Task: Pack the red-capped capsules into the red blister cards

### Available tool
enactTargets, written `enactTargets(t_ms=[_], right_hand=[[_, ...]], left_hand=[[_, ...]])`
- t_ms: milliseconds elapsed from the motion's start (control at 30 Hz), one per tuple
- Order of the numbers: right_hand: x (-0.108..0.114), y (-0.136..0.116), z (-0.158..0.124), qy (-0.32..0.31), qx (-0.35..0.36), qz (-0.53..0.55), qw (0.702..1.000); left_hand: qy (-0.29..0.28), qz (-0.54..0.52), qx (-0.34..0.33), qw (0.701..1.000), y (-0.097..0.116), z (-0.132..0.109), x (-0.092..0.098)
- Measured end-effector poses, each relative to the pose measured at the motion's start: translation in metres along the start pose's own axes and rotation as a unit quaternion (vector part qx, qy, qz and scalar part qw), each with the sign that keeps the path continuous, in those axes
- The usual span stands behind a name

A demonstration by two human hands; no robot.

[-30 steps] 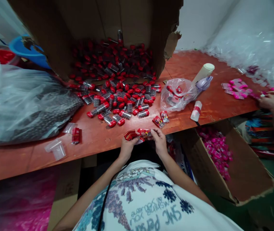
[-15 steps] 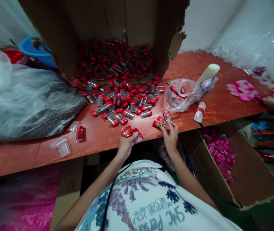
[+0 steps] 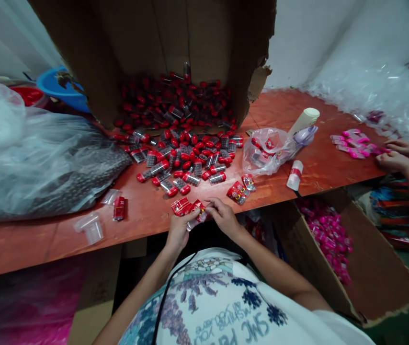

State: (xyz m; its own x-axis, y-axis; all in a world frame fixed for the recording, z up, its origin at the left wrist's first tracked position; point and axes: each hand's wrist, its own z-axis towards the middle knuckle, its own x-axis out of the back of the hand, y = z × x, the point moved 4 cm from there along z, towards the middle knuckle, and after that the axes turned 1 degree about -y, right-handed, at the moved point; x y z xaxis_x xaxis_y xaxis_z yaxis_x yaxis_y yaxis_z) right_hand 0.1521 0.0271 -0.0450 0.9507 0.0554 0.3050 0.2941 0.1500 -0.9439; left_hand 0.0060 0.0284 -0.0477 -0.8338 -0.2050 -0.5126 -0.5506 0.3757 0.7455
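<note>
At the near edge of the red-brown table (image 3: 147,215), my left hand (image 3: 178,229) is closed around a small stack of red printed labels (image 3: 186,207). My right hand (image 3: 223,216) pinches the right end of that stack, fingers bent. Two wrapped red pieces (image 3: 241,188) lie on the table just right of my hands. Beyond them spreads a pile of red-capped clear tubes (image 3: 186,158), spilling out of a torn cardboard box (image 3: 161,48).
A clear plastic bag of dark items (image 3: 42,163) fills the left. A small bag (image 3: 267,148), white bottle (image 3: 303,120) and glue stick (image 3: 294,175) sit right. Another person's hands (image 3: 398,155) handle pink tubes (image 3: 351,141). A box of pink tubes (image 3: 328,235) stands below.
My right hand reached out to the wrapped pieces on the table, left one there, then came back to the labels in my left hand. The view shifted slightly.
</note>
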Motion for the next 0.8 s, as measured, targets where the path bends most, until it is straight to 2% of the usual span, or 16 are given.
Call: enactTargets(t_ms=[100,200,267,400,500,600,800], right_hand=[[0.007,-0.003,0.022,-0.003,0.044,-0.086,0.995],[0.017,0.002,0.049,0.073,0.038,-0.222,0.972],[0.018,0.006,0.061,0.103,0.027,-0.303,0.947],[0.0,0.004,0.055,0.062,0.066,-0.378,0.921],[-0.013,0.001,0.035,0.022,0.094,-0.374,0.922],[-0.015,0.004,0.019,0.023,0.104,-0.322,0.941],[-0.008,0.013,0.008,0.041,0.052,-0.134,0.989]], left_hand=[[0.036,-0.035,-0.005,0.999,0.005,0.004,0.001],[0.089,-0.081,0.009,0.993,0.007,0.011,0.006],[0.1,-0.112,0.031,0.988,0.007,0.015,0.008],[0.095,-0.16,0.079,0.979,0.01,0.017,0.01],[0.118,-0.173,0.097,0.973,0.013,0.015,0.012],[0.123,-0.177,0.101,0.971,0.013,0.014,0.011],[0.104,-0.183,0.099,0.973,0.013,0.016,0.01]])
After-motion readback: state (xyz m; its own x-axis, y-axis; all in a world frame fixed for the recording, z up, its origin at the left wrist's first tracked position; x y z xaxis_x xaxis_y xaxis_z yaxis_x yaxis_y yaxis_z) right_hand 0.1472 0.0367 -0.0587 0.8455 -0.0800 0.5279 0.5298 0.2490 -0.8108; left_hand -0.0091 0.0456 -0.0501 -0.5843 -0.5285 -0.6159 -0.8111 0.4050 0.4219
